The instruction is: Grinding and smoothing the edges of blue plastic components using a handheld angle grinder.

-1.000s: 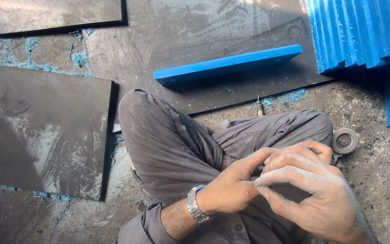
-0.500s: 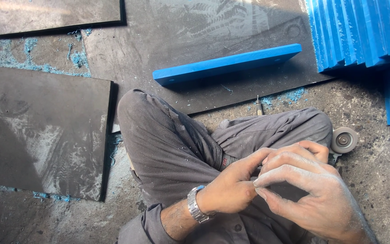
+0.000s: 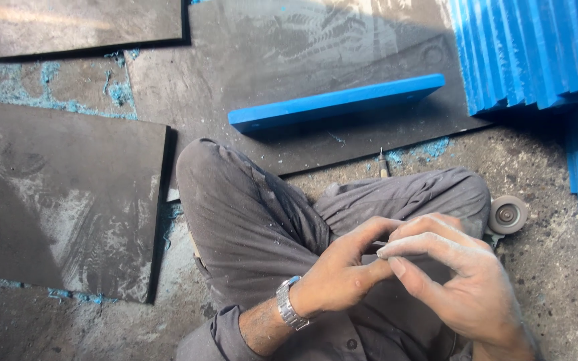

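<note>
While your hands hardly shift from a moment ago, your left hand (image 3: 342, 281) and right hand (image 3: 456, 281) stay pinched together over your lap; whatever they grip is hidden. Far off lies the blue plank (image 3: 336, 102).

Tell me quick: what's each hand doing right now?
Left hand: fingers curled, touching the right; anything held cannot be told.
Right hand: fingers pinched at the left's fingertips; contents cannot be told.

The scene is lit by soft daylight from the top, where a pale glare is thrown across the dark sheets (image 3: 316, 47). The lower left corner is left in dimmer shade. Focus is held sharp over the floor (image 3: 543, 167) – only the right hand (image 3: 463, 287), closest to the lens, is slightly softened – and mild bending is seen at the edges
</note>
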